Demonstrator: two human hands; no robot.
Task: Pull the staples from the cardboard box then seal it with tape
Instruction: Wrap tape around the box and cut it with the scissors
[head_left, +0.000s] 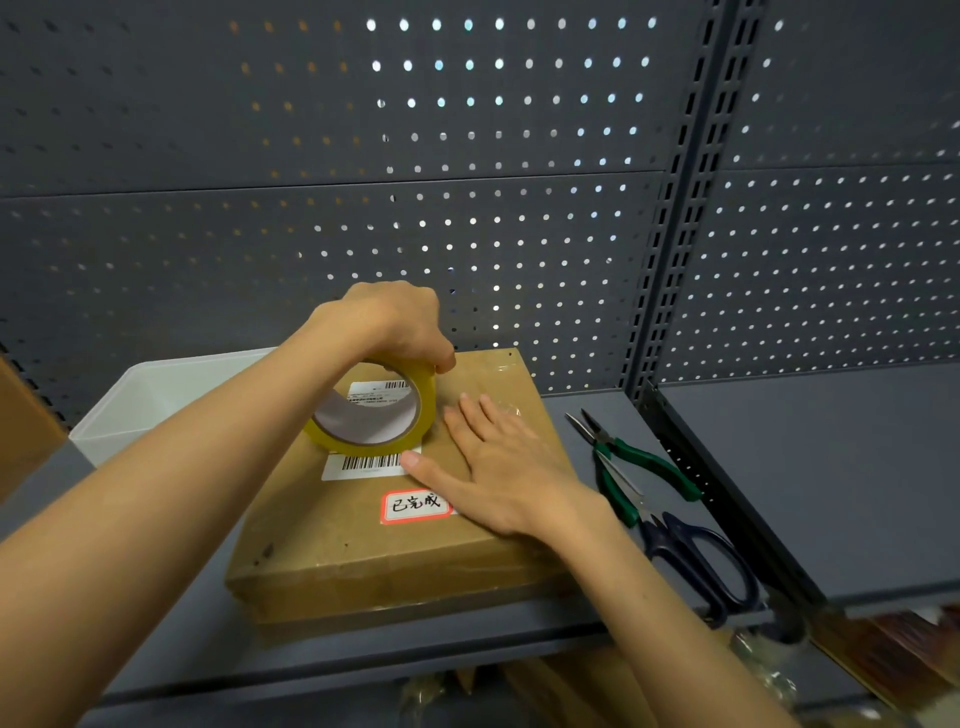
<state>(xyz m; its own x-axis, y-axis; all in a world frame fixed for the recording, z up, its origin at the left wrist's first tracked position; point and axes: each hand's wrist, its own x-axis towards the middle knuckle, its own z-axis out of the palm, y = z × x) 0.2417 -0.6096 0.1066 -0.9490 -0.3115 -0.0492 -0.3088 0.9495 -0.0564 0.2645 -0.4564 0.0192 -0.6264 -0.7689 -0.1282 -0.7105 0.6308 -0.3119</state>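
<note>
One flat cardboard box (363, 540) was seen lying on the grey shelf (613, 415), its long axis running from the near edge away toward the pegboard back panel (467, 208), turned slightly so the far end pointed up and to the right. One roll of yellowish tape (371, 410) was held tilted on the box's top, its open core facing the camera, gripped at its upper rim by the curled fingers of the left hand (395, 322). The right hand (498, 467) was laid flat on the lid, fingers straight and spread, nothing grasped. Two barcode labels were counted on the lid, one visible through the roll's core, plus one red-bordered handwritten sticker (415, 505). To the right, one pair of green-handled pliers (639, 462) and one pair of dark blue scissors (696, 566) were lying close together, near the box. One translucent white bin (156, 400) was standing just left of the box. Bare shelf was left before the box's near edge
</note>
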